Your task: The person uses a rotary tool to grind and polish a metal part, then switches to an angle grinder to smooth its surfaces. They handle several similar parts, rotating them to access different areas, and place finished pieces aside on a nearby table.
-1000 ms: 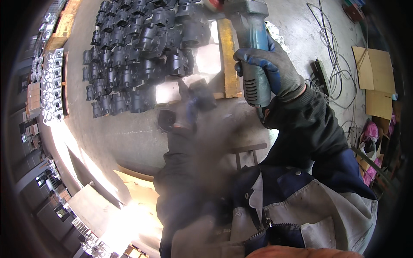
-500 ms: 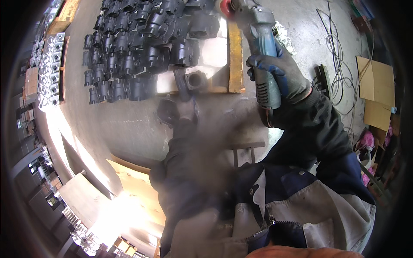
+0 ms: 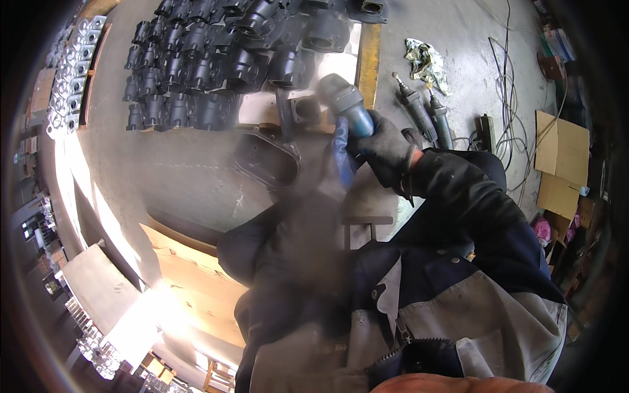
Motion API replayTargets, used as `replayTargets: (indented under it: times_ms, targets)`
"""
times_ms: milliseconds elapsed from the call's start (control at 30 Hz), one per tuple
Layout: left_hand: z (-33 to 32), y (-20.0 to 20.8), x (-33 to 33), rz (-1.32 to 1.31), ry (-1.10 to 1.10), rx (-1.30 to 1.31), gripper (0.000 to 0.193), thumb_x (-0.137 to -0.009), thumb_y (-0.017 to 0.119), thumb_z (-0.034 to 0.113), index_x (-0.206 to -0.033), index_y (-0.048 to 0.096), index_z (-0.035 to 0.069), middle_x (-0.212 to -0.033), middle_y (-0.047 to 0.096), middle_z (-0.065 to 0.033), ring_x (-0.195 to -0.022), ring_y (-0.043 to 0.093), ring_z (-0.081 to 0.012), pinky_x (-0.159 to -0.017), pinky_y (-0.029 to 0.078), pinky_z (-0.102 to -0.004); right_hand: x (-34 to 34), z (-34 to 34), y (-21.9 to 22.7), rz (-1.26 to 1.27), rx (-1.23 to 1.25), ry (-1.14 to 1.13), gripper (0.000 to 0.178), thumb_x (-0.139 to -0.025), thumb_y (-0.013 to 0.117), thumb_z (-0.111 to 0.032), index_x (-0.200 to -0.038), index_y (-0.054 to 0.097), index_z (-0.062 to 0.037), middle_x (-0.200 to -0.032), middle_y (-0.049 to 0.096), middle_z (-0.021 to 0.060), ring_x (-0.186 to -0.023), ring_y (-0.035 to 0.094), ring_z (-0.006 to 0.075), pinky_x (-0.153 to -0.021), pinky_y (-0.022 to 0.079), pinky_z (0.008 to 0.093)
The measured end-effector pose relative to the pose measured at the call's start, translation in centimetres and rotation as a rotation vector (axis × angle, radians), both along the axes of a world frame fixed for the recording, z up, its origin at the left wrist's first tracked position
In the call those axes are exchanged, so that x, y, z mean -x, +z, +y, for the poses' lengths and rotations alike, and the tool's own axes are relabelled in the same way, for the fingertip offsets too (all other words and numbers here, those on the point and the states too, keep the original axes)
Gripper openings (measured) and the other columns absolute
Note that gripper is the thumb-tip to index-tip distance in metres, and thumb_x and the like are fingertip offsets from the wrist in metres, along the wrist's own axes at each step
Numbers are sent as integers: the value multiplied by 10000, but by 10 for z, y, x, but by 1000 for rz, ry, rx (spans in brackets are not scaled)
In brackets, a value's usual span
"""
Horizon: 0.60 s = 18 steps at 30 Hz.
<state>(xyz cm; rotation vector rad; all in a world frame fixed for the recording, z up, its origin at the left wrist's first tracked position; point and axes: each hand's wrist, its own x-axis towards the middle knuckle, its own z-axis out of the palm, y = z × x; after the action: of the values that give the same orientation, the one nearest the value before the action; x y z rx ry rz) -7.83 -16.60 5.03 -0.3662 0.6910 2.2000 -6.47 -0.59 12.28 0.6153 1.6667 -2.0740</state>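
An angle grinder (image 3: pixel 357 114) with a grey head and blue body is in my gloved right hand (image 3: pixel 386 144), its fingers wrapped round it. Close beside its body is my left hand (image 3: pixel 342 154), in a blue-palmed glove. A smeared patch in the picture covers much of that hand and forearm, so its grip is unclear. Left of my hands rests a black casting (image 3: pixel 267 160) with an open oblong end, a narrow neck and a flanged port. The grinder's disc is not visible.
Rows of black castings (image 3: pixel 196 72) cover a pallet (image 3: pixel 368 65) ahead. On the floor to the right lie two slim power tools (image 3: pixel 419 114), a crumpled rag (image 3: pixel 426 62), loose cables (image 3: pixel 514 98) and cardboard (image 3: pixel 562 157). A wooden panel (image 3: pixel 196 281) is at lower left.
My right hand has brought the grinder down and left, toward the casting. My left hand has left the casting and moved right, beside the grinder. The view has shifted slightly, showing the floor tools.
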Motion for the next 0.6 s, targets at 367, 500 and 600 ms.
replayTargets:
  times_ms: [367,500,600]
  targets:
    - [25,-64,11,-5,195,445,375,-998,761,311,-1243,722,30,-1109,705,-30,-986,643,-157,-903,507,-302,14,-30,-50,12,-381,104,689,-845,860,-133,-1454,561,-14,-1239,705,107,-1117,670,198,-968,560,359]
    - [10,-42,9,-105,326,278,266,-997,750,281,-1155,732,68,-1039,681,-7,-962,622,-148,-903,496,-297,22,-43,-47,40,-422,139,647,-858,833,-141,-1438,578,-10,-1239,713,109,-1114,670,193,-982,549,351]
    - [-2,-26,7,47,327,338,281,-1021,722,305,-1168,715,67,-1069,667,-17,-1007,621,-160,-942,498,-313,24,-48,-43,75,-427,181,621,-860,820,-151,-1422,594,-16,-1228,722,115,-1119,675,199,-994,543,352]
